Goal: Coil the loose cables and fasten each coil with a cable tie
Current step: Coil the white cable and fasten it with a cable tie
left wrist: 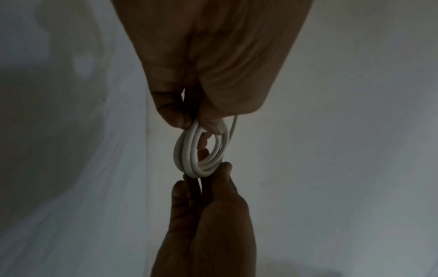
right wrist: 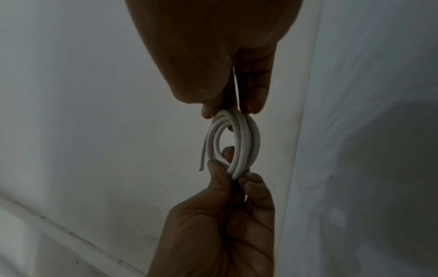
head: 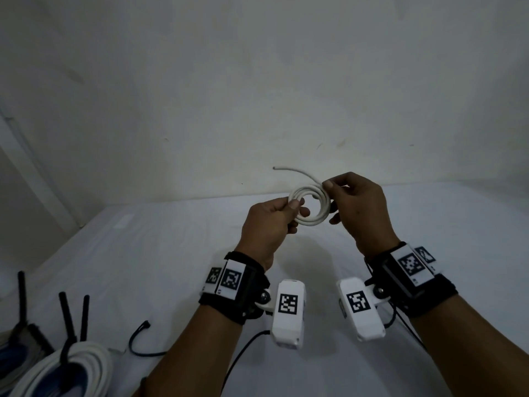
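One small coil of thin white round cable is held in the air above the white-sheeted bed, with about three loops and one free end curving up to the far left. The left hand pinches the coil's left side; the right hand pinches its right side. Near left lie one larger bundle of white cable and three black cable ties.

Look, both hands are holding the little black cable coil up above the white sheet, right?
Not black: the small round cable coil is white, as the head view shows. The left hand and right hand do pinch it above the white sheet.
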